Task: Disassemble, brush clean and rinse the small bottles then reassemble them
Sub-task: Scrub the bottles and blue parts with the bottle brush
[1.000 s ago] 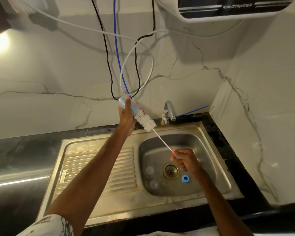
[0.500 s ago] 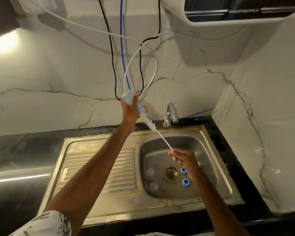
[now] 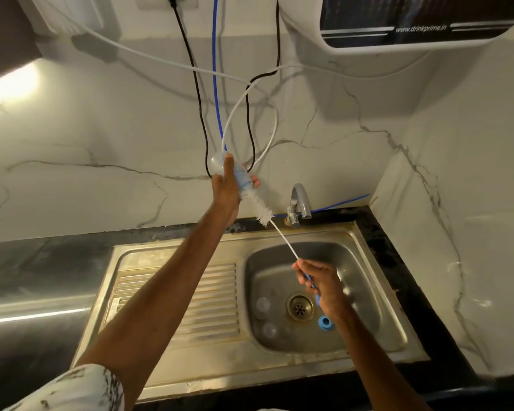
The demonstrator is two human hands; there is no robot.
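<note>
My left hand (image 3: 227,191) grips a small clear bottle (image 3: 239,175), held up in front of the wall with its mouth pointing down to the right. A white bottle brush (image 3: 261,210) sticks out of that mouth, its bristles mostly outside. My right hand (image 3: 321,281) holds the brush's blue handle over the sink bowl. In the bowl lie two clear round parts (image 3: 263,307) (image 3: 270,331) left of the drain and a blue ring (image 3: 324,322) right of it.
The steel sink (image 3: 365,295) has a ribbed drainboard (image 3: 214,298) on its left and a tap (image 3: 298,203) behind the bowl. Black, blue and white cables (image 3: 251,114) hang down the marble wall. A water purifier (image 3: 398,22) is mounted at the upper right.
The brush went deeper into the bottle and has come back out, so more bristles show now. Both hands stayed in about the same place.
</note>
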